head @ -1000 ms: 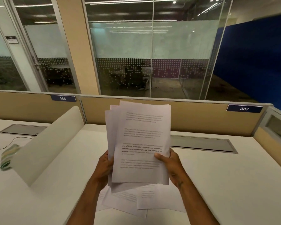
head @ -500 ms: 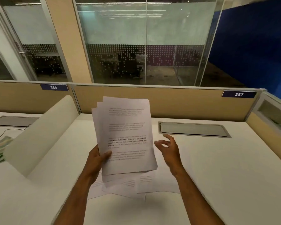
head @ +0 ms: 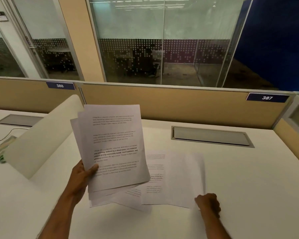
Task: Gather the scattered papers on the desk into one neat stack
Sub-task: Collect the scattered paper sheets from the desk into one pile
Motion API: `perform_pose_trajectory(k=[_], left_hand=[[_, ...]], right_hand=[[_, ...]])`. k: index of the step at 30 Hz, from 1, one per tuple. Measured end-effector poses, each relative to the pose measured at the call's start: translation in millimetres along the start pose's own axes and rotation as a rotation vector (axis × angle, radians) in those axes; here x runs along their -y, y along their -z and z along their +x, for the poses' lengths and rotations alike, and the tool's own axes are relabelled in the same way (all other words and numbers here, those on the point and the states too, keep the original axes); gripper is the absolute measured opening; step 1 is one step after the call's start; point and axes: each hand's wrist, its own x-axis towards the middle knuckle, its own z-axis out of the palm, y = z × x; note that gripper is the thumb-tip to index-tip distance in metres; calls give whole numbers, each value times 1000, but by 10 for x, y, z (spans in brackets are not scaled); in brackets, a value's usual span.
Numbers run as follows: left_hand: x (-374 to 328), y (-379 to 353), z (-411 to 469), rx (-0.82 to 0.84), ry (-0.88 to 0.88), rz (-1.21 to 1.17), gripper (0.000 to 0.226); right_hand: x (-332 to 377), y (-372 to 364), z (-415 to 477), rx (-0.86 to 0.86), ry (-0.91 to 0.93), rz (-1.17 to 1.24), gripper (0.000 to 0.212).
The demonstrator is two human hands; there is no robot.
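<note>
**Half a stack in hand, loose sheets still on the desk**

The white desk (head: 248, 178) fills the lower view, bounded by a tan partition (head: 179, 104) carrying number plates 386 and 387, with a grey cable hatch (head: 211, 137) set into the top near the back. A curved white divider (head: 40, 138) leans along the left side.

Several papers lie flat and overlapping on the desk (head: 155, 178), just below and to the right of the held bundle. That bundle (head: 110, 147) is raised and tilted upright in the left hand (head: 81, 176), thumb clamped over the front sheet's lower left corner, fingers behind it. Its sheets are fanned, edges out of line.

The right hand (head: 208, 203) is curled closed at the lower right corner of a blurred sheet (head: 185, 180); it appears to pinch that corner and lift it, though the blur leaves the contact uncertain.

Risks, as a judgement: the one-corner pinch on the left may let the fanned sheets slide out or droop. A sheet dragged by its corner could crease, or sweep its neighbours farther apart. Adding it to an unsquared bundle would worsen the misalignment, so squaring the edges against the desk seems needed.
</note>
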Motion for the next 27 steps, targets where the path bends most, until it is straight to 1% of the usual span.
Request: perform_pose_trajectory(k=[3, 5, 7, 9, 10, 12, 13, 15, 18, 20, 23, 25, 26, 27], left_hand=[[11, 37, 10, -10, 15, -8, 30], [2, 64, 50, -8, 23, -6, 30], [-20, 88, 93, -1, 27, -2, 31], [-57, 106, 135, 8, 22, 1, 35], [-75, 112, 158, 12, 18, 5, 35], [-99, 132, 210, 22, 13, 12, 32], [-102, 144, 236, 26, 14, 14, 30], [-102, 176, 279, 30, 16, 11, 29], [-90, 235, 316, 37, 25, 11, 29], [-67, 281, 329, 33, 27, 18, 28], [-33, 360, 343, 24, 28, 35, 28], [-11, 411, 352, 23, 30, 42, 28], [-4, 435, 354, 24, 32, 47, 28], [-6, 451, 360, 24, 35, 52, 27]], right_hand=[[44, 92, -28, -16, 48, 186, 38], [181, 202, -164, -137, 165, 321, 33], [399, 331, -367, -299, 335, 406, 26], [628, 417, -586, -432, 559, 400, 22], [721, 419, -680, -487, 681, 354, 21], [850, 328, -883, -543, 888, 203, 22], [883, 233, -974, -544, 956, 138, 24], [883, -27, -1112, -498, 1036, -6, 28], [767, -511, -1186, -319, 1023, -251, 28], [661, -813, -1151, -198, 1016, -363, 29], [573, -1100, -1087, 7, 865, -389, 31], [535, -1236, -1067, 93, 829, -455, 35], [516, -1279, -1069, 123, 826, -514, 46], [495, -1304, -1071, 143, 822, -558, 64]])
